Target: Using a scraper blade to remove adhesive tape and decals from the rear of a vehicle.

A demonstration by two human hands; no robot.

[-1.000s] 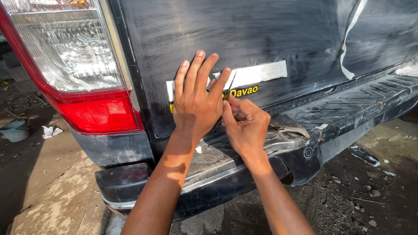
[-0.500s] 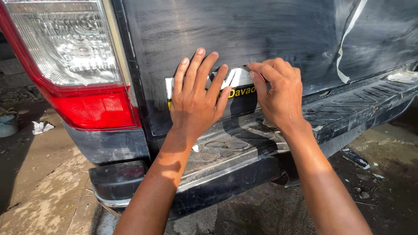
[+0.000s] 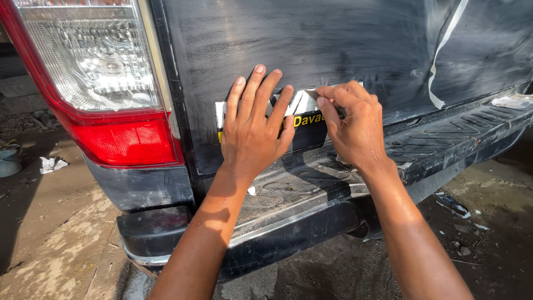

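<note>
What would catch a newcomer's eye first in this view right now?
Two bare hands on a dusty black tailgate: the left hand lies flat, fingers spread, over a white and yellow sticker, while the right hand pinches at the sticker's upper edge. At upper left, the big red and clear tail lamp stands out. A pale strip of tape hangs at upper right.

My left hand (image 3: pixel 252 133) lies flat, palm down, fingers extended upward and slightly spread, thumb angled out to the right. My left forearm runs up from the lower edge, wrist straight. My right hand (image 3: pixel 352 125) is curled, fingertips (image 3: pixel 325 94) pinched together at upper left. My right forearm enters from the lower right corner.
</note>
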